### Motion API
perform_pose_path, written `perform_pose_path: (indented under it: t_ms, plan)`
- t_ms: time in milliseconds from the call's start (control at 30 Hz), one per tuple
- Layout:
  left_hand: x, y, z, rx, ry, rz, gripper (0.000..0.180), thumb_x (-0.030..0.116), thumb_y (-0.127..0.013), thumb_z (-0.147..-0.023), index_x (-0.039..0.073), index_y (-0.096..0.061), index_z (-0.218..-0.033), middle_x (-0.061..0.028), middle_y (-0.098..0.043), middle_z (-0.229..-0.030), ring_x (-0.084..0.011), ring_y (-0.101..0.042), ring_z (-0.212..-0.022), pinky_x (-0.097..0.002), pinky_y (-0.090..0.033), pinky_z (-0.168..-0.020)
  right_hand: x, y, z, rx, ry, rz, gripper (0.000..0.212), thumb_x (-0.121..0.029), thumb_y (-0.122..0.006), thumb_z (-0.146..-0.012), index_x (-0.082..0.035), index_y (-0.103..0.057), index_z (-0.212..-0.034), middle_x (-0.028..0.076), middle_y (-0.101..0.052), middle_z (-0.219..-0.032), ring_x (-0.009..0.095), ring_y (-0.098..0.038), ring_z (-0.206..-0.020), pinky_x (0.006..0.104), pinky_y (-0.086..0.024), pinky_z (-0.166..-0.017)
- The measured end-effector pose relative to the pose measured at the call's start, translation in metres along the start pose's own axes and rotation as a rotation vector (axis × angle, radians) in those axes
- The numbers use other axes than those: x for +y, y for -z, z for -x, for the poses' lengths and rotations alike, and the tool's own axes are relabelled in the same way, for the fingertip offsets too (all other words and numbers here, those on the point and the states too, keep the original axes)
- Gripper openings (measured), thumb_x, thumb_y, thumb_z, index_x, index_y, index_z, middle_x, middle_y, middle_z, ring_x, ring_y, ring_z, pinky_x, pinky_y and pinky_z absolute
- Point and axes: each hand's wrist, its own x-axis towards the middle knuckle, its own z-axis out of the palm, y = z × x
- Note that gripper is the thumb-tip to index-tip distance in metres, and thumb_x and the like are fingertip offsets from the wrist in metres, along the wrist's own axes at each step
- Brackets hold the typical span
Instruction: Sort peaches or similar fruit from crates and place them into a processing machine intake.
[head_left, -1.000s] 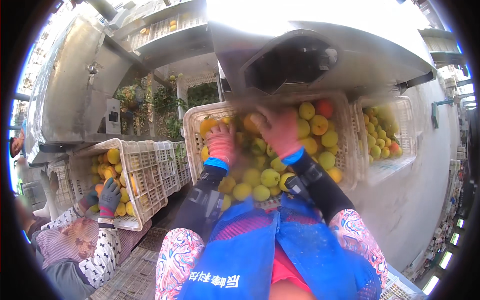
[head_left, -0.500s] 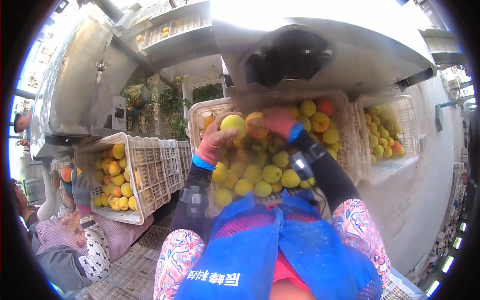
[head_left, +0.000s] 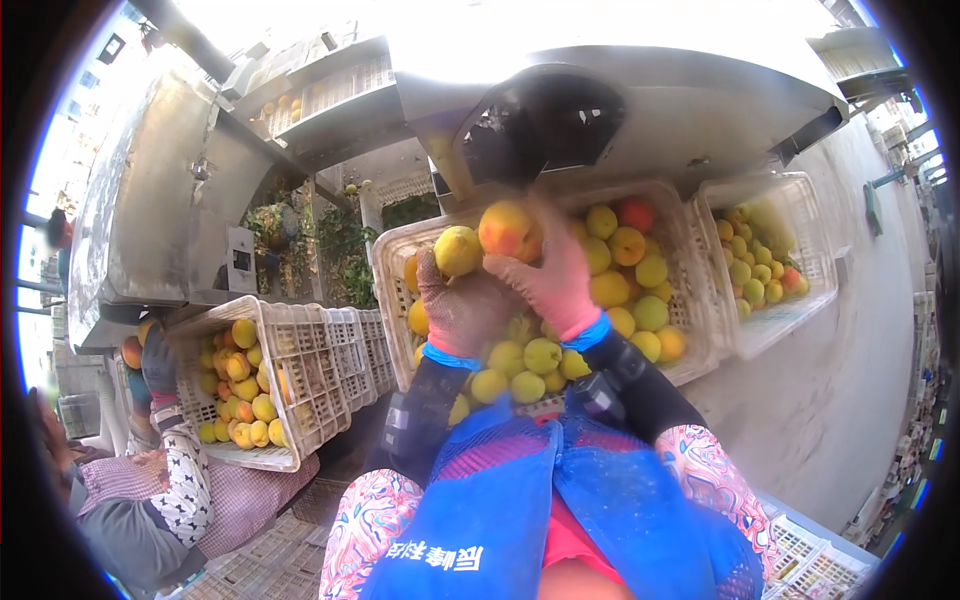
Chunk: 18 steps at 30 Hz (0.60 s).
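Lifting fruit up over the crate, both gloved hands are raised at the middle of the view. The left hand (head_left: 462, 305), in a dark reddish glove with a blue cuff, has its grip closed around a yellow peach (head_left: 458, 250), which sits at the fingertips, at about twelve o'clock from the palm. Just beside it, at three o'clock, the right hand (head_left: 555, 283) in a pink glove grips an orange-blushed peach (head_left: 510, 230); the fingers are motion-blurred, but the fruit is plainly held. The two peaches are nearly touching, both above the white plastic crate (head_left: 390, 270), which is piled with yellow and orange peaches and tilted toward the person.

At twelve o'clock from the hands gapes the dark round opening (head_left: 545, 125) of a grey metal machine (head_left: 700, 90). At three o'clock stands a second crate (head_left: 800, 215) holding smaller greenish-yellow fruit. At nine o'clock, well apart, a third crate (head_left: 300, 380) of peaches sits tilted, and a co-worker in a dotted sleeve has a dark gloved hand (head_left: 158, 362) on its near rim. A blue apron (head_left: 520, 510) fills the six o'clock edge.
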Motion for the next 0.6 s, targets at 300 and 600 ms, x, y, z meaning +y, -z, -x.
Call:
perform_pose_path:
  t_ms: [300,600]
  plan:
    - [0.020,-0.006,-0.013,-0.030,-0.065,0.092,0.062,0.045,-0.060,-0.099,0.010,-0.048,-0.149,-0.0101,-0.055,-0.143,-0.0275,-0.051,-0.130,-0.0429,-0.044,-0.109,-0.007,0.000,-0.054,0.153,0.290,0.293,0.080,-0.022,-0.085,-0.072,0.004,-0.053,-0.140,0.028,-0.060,-0.129,0.046,-0.057,-0.118,0.0502,-0.048,-0.101]
    - [0.023,-0.019,-0.006,0.210,-0.147,-0.015,0.046,0.032,-0.058,-0.104,0.005,-0.054,-0.141,-0.0111,-0.061,-0.136,-0.0235,-0.059,-0.123,-0.0417,-0.050,-0.101,-0.006,-0.013,-0.120,0.227,0.276,0.604,0.042,-0.022,-0.078,-0.085,-0.002,-0.067,-0.120,0.022,-0.063,-0.128,0.042,-0.061,-0.116,0.0487,-0.052,-0.094]
